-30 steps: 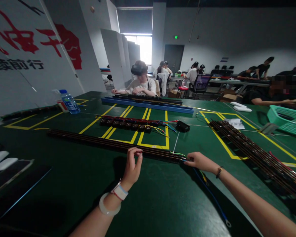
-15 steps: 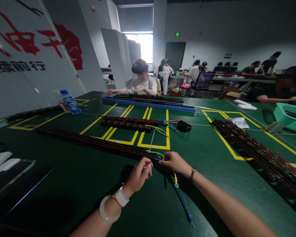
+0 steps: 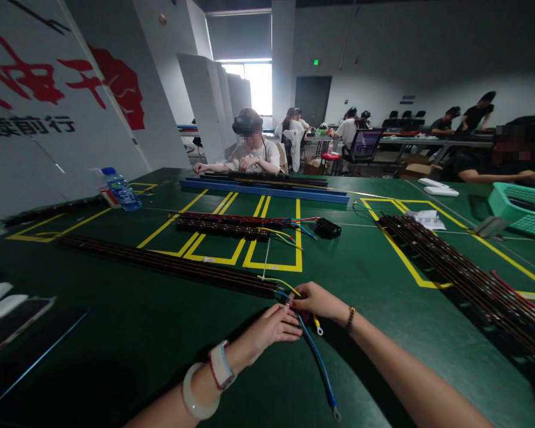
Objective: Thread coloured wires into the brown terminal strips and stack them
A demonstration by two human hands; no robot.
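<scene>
Green table [image 3: 160, 356], marked with yellow tape [image 3: 274, 268], carries the work; a co-worker [image 3: 249, 142] sits at its far side. From where I stand, a bundle of dark bars [image 3: 169, 264] lies slantwise across the middle, its right end nearest the hands. Blue wire [image 3: 315, 351] leaves this end, passes the fingers and trails toward the near edge, ending in a ring lug [image 3: 336, 412]. Yellow wire [image 3: 315, 321] runs beside it, behind the right hand [image 3: 318, 301]. Step in hand, as judged: handling the wires at the bar end. Next move calls for a steady pinch and keeping the two wires apart. Right forearm enters from the lower right, wrist nearly straight; its thumb and forefinger appear pinched on the blue wire. Left hand [image 3: 271, 333] reaches in from the lower left, back upward, fingers partly extended, tips meeting the right fingers; whether they grip the wire, I cannot tell.
</scene>
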